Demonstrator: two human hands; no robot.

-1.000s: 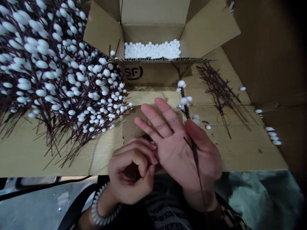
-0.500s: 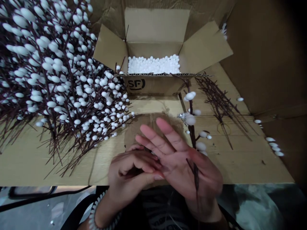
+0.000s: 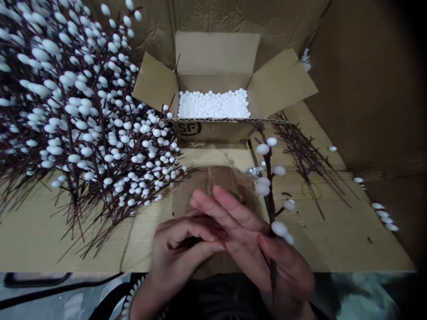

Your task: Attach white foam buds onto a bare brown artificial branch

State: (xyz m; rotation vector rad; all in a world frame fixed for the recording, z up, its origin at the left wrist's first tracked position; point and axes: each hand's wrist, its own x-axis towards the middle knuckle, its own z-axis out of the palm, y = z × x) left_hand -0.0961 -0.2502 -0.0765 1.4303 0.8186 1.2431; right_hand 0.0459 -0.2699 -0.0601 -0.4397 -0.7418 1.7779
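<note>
My right hand (image 3: 263,249) grips a dark twig (image 3: 269,200) studded with white foam buds, and the stem runs up past its fingers. One bud (image 3: 279,228) sits just above my right thumb. My left hand (image 3: 182,251) is curled beside it, with its fingertips against my right hand's fingers. Whatever lies inside those curled fingers is hidden. Beneath both hands is a patch of brown paper (image 3: 213,182). A crumpled piece of silver foil (image 3: 254,173) lies just left of the twig.
A large mass of budded branches (image 3: 83,133) fills the left. Ahead stands an open SF cardboard box (image 3: 216,131) holding white foam balls (image 3: 213,105). Bare dark twigs (image 3: 307,155) and loose buds (image 3: 383,215) lie to the right on the cardboard surface (image 3: 46,240).
My hands have drawn closer together, and my right hand's fingers have folded inward. The twig now stands more upright. The whole scene sits lower in the view.
</note>
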